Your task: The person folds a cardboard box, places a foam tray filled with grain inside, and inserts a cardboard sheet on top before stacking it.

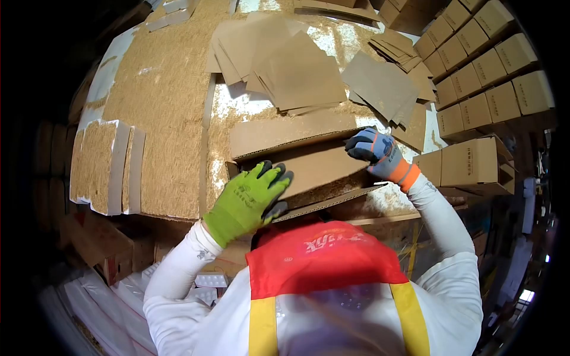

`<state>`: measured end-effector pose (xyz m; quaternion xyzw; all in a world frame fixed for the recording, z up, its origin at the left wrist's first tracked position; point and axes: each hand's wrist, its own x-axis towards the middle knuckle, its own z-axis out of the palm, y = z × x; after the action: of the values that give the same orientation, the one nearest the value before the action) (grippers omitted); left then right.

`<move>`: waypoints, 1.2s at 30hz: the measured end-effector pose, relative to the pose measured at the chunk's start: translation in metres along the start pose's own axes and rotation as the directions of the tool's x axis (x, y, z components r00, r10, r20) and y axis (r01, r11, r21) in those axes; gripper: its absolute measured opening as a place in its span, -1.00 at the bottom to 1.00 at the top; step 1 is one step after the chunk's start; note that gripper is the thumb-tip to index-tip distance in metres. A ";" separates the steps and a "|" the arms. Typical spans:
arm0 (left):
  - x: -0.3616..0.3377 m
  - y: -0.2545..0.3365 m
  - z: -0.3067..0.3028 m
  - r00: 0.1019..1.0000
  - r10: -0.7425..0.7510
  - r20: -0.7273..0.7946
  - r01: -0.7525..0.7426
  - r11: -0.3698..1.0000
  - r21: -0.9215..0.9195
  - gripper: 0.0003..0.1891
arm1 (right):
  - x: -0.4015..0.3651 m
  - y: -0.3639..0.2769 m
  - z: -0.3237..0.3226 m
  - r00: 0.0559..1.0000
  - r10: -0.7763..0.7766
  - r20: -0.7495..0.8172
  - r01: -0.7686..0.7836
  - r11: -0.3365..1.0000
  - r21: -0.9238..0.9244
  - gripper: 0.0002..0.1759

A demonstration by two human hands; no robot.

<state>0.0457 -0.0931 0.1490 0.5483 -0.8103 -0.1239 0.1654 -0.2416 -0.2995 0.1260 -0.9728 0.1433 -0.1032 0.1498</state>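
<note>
The left hand (246, 199) is spreading open over the box (285, 135), seemingly steadying it, its glove showing blurred lettering; the box is lying open on the table (160, 113), between both hands, a panel (314, 169) inside; the right hand (373, 148) is curling beside the panel, perhaps guiding it, grip unclear; the cartons (475, 113) are bearing unreadable print.

Box (290, 132): plain brown cardboard, long and open-topped, far flap folded outward
Box pose: lengthwise across the tabletop (166, 118), by its near edge, right end slightly higher in view
Sheet (323, 167): smooth brown cardboard, long, inside the box opening
Gap: rough brown surface visible below the sheet
</note>
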 end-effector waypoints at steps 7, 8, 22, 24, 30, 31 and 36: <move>-0.003 0.002 0.016 0.945 -0.013 0.327 -0.031 0.991 0.128 -0.48 | 0.017 -0.033 0.011 0.883 -0.047 0.468 0.221 0.920 -0.324 -0.76; 0.000 0.003 0.014 0.939 -0.033 0.341 -0.006 0.994 0.112 -0.50 | 0.027 -0.047 -0.002 0.873 -0.056 0.485 0.211 0.939 -0.271 -0.69; -0.054 -0.025 0.098 0.516 -0.737 0.437 0.581 -0.074 -0.810 -0.04 | 0.045 -0.059 0.032 0.870 0.011 0.494 -0.044 0.997 0.056 -0.29; -0.050 -0.025 0.101 0.584 -0.752 0.305 0.356 -0.100 -0.929 -0.26 | 0.019 -0.041 0.026 0.986 -0.007 0.167 -0.040 0.960 0.277 -0.47; -0.095 -0.057 0.136 0.576 -0.778 0.249 0.381 -0.014 -0.924 -0.25 | -0.090 0.024 0.025 0.297 0.894 -0.334 -0.369 0.431 0.824 -0.59; -0.106 -0.065 0.142 0.554 -0.771 0.313 0.332 -0.141 -0.933 -0.24 | -0.125 0.055 0.076 0.257 0.954 -0.156 -0.351 0.243 0.904 -0.54; -0.127 -0.070 0.107 0.338 -0.829 0.446 0.638 -0.146 -0.756 -0.42 | -0.082 0.022 0.195 0.530 0.835 0.145 -0.296 0.022 0.955 -0.54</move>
<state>0.1057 0.0015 0.0080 0.7430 -0.1350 -0.5280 0.3885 -0.2769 -0.2433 -0.0759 -0.4857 0.4836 -0.3214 0.6534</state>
